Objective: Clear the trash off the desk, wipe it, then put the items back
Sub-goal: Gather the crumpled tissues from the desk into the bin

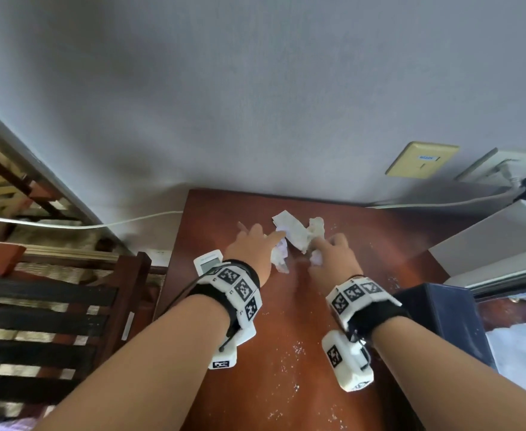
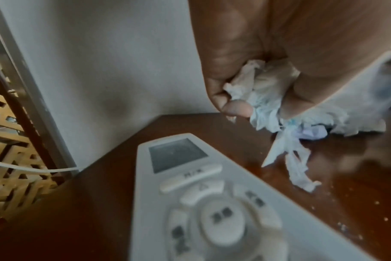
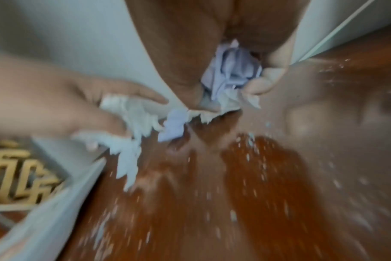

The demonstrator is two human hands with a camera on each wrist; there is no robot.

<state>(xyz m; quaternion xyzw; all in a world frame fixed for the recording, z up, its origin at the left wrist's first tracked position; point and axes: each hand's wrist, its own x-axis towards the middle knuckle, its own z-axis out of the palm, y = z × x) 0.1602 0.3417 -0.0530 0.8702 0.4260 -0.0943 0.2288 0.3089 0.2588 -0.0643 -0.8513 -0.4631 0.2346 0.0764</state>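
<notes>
Both hands, the left hand [image 1: 251,244] and right hand [image 1: 333,255], bunch flimsy, tear-prone crumpled white tissue scraps [image 1: 296,233] near the reddish-brown wooden desk's [image 1: 286,384] back edge, best scooped whole.

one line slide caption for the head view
Both hands, left hand and right hand, gather crumpled tissue from a crumb-strewn desk.

Remote [image 1: 207,262] lies on desk [image 1: 302,321], left of crumpled tissues [image 1: 299,231].
</notes>
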